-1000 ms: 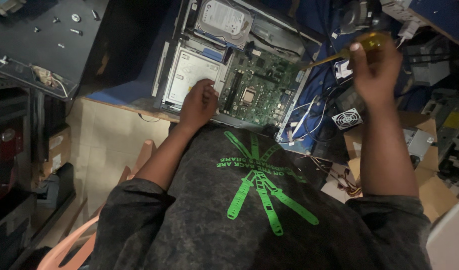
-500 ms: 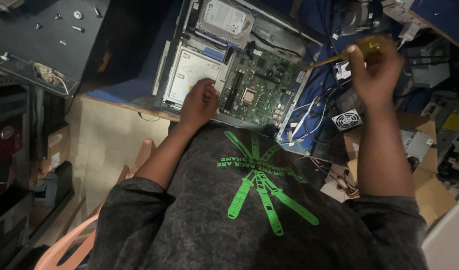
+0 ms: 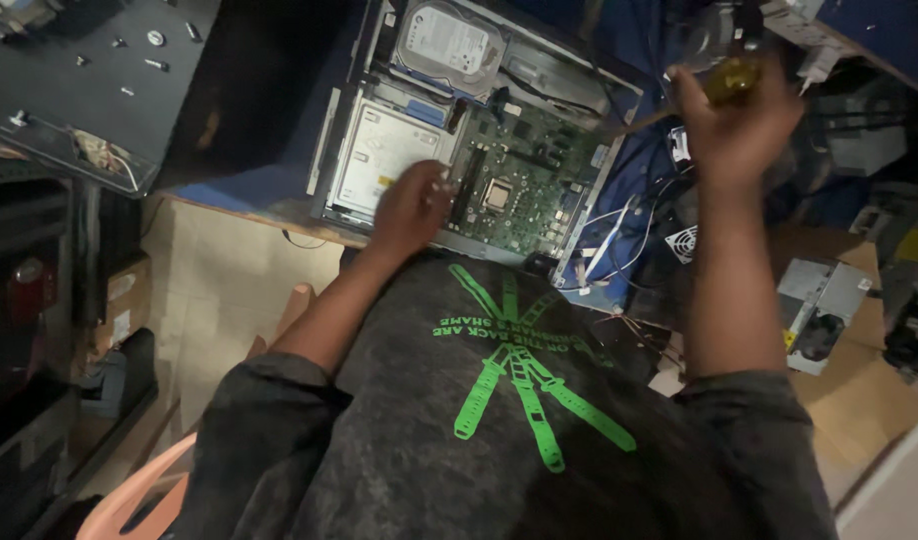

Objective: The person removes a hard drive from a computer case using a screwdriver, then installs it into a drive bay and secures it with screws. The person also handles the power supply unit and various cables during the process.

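White label (image 3: 449, 42) on the silver hard drive; brown cardboard box (image 3: 127, 300) at left

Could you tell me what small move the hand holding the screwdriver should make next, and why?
Probably lower the right hand so the screwdriver tip nears the green motherboard. It is raised beside the open computer case, while the left hand already rests at the board's near edge.
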{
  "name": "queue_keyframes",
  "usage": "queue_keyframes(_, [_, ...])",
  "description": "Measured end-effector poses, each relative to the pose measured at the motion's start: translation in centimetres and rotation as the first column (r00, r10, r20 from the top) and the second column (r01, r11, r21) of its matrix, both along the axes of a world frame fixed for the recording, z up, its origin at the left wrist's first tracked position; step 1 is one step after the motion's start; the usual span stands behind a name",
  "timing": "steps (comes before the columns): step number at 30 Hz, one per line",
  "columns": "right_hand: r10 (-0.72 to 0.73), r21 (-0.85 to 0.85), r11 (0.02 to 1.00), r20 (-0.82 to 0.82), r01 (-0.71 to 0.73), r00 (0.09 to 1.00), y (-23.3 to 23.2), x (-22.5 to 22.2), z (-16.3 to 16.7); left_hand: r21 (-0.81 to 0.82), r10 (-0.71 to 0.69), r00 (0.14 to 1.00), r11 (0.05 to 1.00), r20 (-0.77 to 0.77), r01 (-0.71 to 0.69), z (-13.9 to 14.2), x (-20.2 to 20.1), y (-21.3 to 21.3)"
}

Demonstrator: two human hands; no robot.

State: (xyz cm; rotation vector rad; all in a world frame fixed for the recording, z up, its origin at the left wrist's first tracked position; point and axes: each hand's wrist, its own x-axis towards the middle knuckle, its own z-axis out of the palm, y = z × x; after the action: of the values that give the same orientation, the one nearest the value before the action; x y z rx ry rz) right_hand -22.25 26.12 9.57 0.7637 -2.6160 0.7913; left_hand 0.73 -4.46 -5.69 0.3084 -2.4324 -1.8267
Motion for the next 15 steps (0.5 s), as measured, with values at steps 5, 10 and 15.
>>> queue_keyframes(5, [-0.204, 0.051, 0.976, -0.140, 0.213, 0.969, -1.2, 0.4, -0.9, -0.041, -0.215, 0.946, 0.977, -0.244, 0.211, 2.8, -6.6, 5.0])
queue_keyframes(10, [-0.267, 0.061, 0.959, -0.123, 0.276, 0.956, -1.9, 1.7, -0.4, -0.204, -0.326, 0.827, 0.944, -0.459, 0.259, 6.2, -16.3, 11.9])
queue_keyframes(15, [-0.306, 0.097, 0.937, -0.231, 0.334, 0.924, -2.2, 2.1, 0.7, -0.106, -0.306, 0.877, 0.952, -0.371, 0.287, 7.3, -19.5, 16.1])
